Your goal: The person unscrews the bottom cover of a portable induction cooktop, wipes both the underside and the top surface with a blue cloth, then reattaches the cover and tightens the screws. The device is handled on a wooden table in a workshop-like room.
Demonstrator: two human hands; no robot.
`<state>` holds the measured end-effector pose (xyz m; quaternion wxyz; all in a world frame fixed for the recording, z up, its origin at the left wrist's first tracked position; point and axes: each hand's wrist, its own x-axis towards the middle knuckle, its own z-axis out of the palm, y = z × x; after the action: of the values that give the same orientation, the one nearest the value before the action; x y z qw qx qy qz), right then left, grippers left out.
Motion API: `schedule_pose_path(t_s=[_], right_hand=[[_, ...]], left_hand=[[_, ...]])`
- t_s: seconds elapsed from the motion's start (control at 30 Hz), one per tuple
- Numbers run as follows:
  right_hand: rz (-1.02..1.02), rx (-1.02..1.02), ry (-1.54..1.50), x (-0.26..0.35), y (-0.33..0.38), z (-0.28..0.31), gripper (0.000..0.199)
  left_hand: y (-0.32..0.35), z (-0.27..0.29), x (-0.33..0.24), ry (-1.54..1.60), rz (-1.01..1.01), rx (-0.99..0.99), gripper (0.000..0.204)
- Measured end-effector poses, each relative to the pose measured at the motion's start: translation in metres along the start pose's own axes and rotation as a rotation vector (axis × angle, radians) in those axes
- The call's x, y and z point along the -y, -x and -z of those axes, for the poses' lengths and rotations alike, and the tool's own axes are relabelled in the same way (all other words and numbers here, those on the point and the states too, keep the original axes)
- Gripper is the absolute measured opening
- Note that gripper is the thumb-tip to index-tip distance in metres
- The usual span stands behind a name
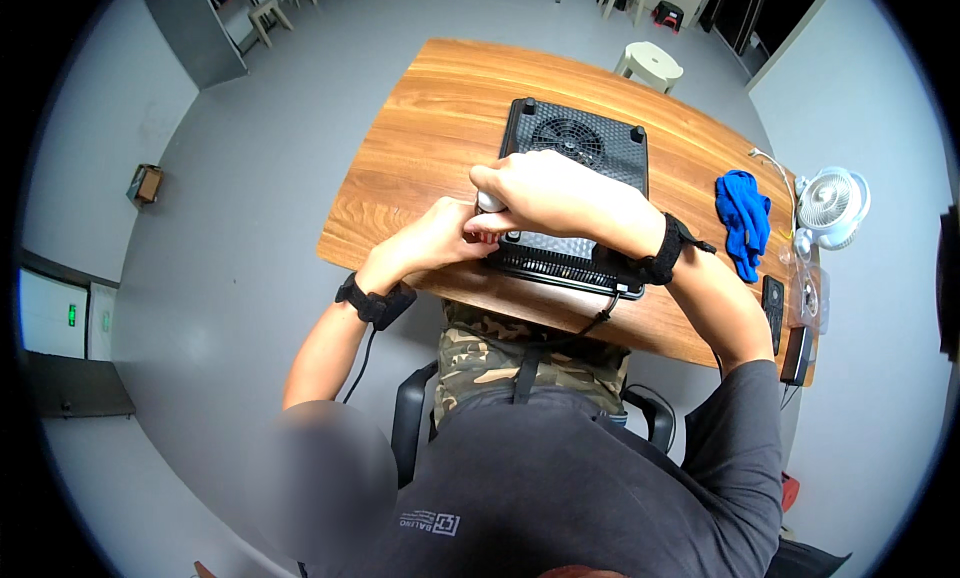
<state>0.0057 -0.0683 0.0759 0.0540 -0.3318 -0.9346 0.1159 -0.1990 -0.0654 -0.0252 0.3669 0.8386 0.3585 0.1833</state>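
A black induction cooker [622, 160] lies upside down on the wooden table, its round fan grille and feet facing up. Over its near left corner, my right hand [550, 190] is closed around a screwdriver [489, 202] with a whitish rounded handle end. My left hand [432, 240] comes in from the left at the same corner, fingers bent together beside a small red part under my right hand. Those fingertips are partly covered, so what they pinch is unclear. The screwdriver's tip is hidden.
A power cord [603, 316] hangs off the cooker's near edge. Toward the table's right side lie a blue cloth [742, 218], a white fan [833, 196], a black phone-like slab [772, 308] and a black box [796, 356]. A pale stool [651, 66] stands beyond the table.
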Motion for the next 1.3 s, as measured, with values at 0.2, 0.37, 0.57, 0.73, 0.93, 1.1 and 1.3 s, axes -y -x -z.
schedule_pose_path(t_s=[0.2,0.37,0.57,0.73,0.93,1.1,1.3], right_hand=[[0.005,0.054,-0.013,0.005,0.004,0.005,0.045],[0.053,0.08,-0.093,0.002,0.01,0.006,0.037],[0.139,0.133,0.014,0.004,0.008,0.018,0.04],[0.023,0.069,0.183,0.008,-0.003,0.007,0.041],[0.14,0.146,0.052,0.009,0.004,0.016,0.028],[0.124,0.118,0.062,0.014,0.009,0.017,0.034],[-0.065,0.167,0.202,0.021,-0.002,0.013,0.034]], left_hand=[[0.004,0.008,0.002,0.075,-0.062,0.037,0.022],[0.004,0.022,-0.006,0.155,-0.04,0.027,0.024],[0.0,0.015,-0.014,0.094,0.054,-0.004,0.04],[0.0,0.007,-0.012,0.155,0.005,-0.101,0.046],[0.009,0.009,0.003,0.158,-0.081,-0.089,0.039],[0.01,0.003,0.002,0.135,-0.027,-0.122,0.039],[0.005,-0.003,-0.003,0.214,-0.025,-0.152,0.038]])
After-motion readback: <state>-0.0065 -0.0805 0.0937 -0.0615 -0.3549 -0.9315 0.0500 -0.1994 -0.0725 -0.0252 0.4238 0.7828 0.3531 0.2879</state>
